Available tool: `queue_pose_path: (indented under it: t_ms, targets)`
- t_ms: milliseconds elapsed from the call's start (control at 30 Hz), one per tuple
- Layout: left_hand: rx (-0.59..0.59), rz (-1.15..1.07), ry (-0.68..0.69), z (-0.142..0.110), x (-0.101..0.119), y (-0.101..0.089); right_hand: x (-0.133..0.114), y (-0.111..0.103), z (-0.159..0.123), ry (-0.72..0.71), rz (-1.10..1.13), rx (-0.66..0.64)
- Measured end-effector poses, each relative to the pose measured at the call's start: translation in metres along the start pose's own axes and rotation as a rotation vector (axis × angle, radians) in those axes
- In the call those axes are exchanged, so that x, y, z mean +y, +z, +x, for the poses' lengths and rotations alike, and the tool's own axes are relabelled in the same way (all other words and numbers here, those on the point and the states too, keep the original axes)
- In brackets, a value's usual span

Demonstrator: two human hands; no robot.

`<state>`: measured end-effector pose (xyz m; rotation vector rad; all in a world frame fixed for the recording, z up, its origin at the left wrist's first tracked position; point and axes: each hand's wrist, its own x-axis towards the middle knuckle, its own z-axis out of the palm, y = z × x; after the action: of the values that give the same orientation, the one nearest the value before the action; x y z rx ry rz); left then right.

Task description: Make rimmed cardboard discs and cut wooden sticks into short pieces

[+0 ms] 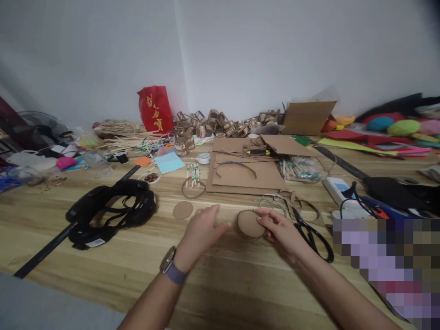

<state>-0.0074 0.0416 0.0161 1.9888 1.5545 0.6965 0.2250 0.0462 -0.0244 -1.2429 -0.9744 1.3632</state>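
Wooden table (220, 288), cluttered, held disc (250, 223), grey wall (240, 55)

There are two bare hands (203, 227), two round brown cardboard discs (182, 210), one pair of black-handled scissors (311, 238), one black headset (146, 201), one red bag with gold characters (155, 110), one white dish of brown balls (158, 179) and one purple-banded wristwatch (168, 260); the slatted brown containers (181, 147) are too crowded to count.

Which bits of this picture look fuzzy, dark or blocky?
In the head view, the left hand looks slightly smeared; in that same head view, big coloured squares hide the lower right corner; also in the head view, a soft shadow falls on the table below the right hand, and the top right corner goes dark.
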Motion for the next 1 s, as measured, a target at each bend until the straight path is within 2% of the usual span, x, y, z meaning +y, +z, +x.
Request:
queue_pose_path:
  t_ms: [100,167,200,367,533,600,700,800,867,1000]
  targets:
    - [0.050,0.277,-0.115,0.009,-0.020,-0.018,0.000,0.006,0.008,-0.008,-0.019,-0.010]
    - [0.097,0.531,-0.153,0.016,-0.033,-0.024,-0.001,0.012,0.014,-0.016,-0.027,-0.013]
    - [0.117,0.584,-0.174,0.020,-0.038,-0.025,-0.001,0.015,0.017,-0.020,-0.029,-0.013]
    - [0.204,0.712,-0.143,0.041,-0.055,-0.022,-0.003,0.027,0.013,-0.036,-0.090,0.021]
    - [0.243,0.794,-0.063,0.059,-0.064,-0.023,0.008,0.025,-0.008,-0.156,-0.459,-0.082]
    - [0.247,0.815,-0.006,0.059,-0.064,-0.023,0.011,0.022,-0.015,-0.285,-0.560,-0.108]
    - [0.266,0.850,0.180,0.047,-0.055,-0.017,0.008,0.019,-0.023,-0.641,-0.721,-0.111]
    - [0.386,0.911,0.568,0.029,-0.039,-0.001,0.001,0.020,-0.033,-0.956,-0.932,-0.099]
    - [0.431,0.896,0.716,0.018,-0.028,0.012,-0.002,0.023,-0.039,-1.062,-1.054,-0.057]
    - [0.410,0.839,0.803,0.006,-0.009,0.034,-0.002,0.026,-0.048,-1.284,-1.241,0.052]
